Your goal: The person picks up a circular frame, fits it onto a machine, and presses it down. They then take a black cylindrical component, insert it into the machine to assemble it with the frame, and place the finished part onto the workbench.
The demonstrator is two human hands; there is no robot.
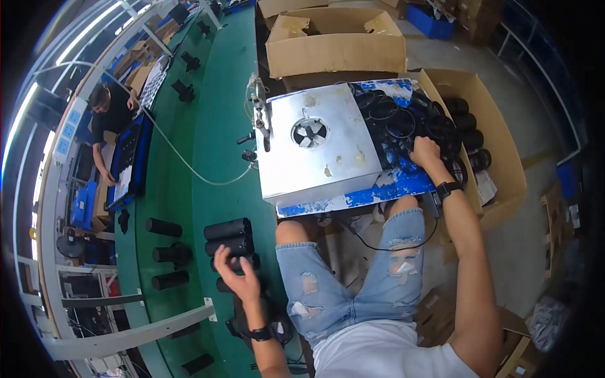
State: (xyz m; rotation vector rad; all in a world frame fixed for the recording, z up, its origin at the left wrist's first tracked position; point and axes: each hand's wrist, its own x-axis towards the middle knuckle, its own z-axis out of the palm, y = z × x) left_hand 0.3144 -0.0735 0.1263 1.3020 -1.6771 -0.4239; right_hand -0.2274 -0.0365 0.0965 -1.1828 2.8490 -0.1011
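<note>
My left hand (239,277) is over the near edge of the green bench with its fingers apart. It is beside a row of black cylinders (227,229) lying on their sides, and partly covers the nearer ones. My right hand (426,152) reaches forward with curled fingers to a pile of black ring-shaped parts (401,123). Whatever its fingers grip there is hidden. The pile lies on a worn blue and white board (328,205), to the right of a silver metal box (318,165) with a round fan opening.
Cardboard box (517,170) at right holds several black cylinders; another cardboard box (337,53) stands behind the metal box. A pale hose (214,183) crosses the green bench (214,120). More black cylinders (170,280) lie farther left. A co-worker (113,107) works across the bench.
</note>
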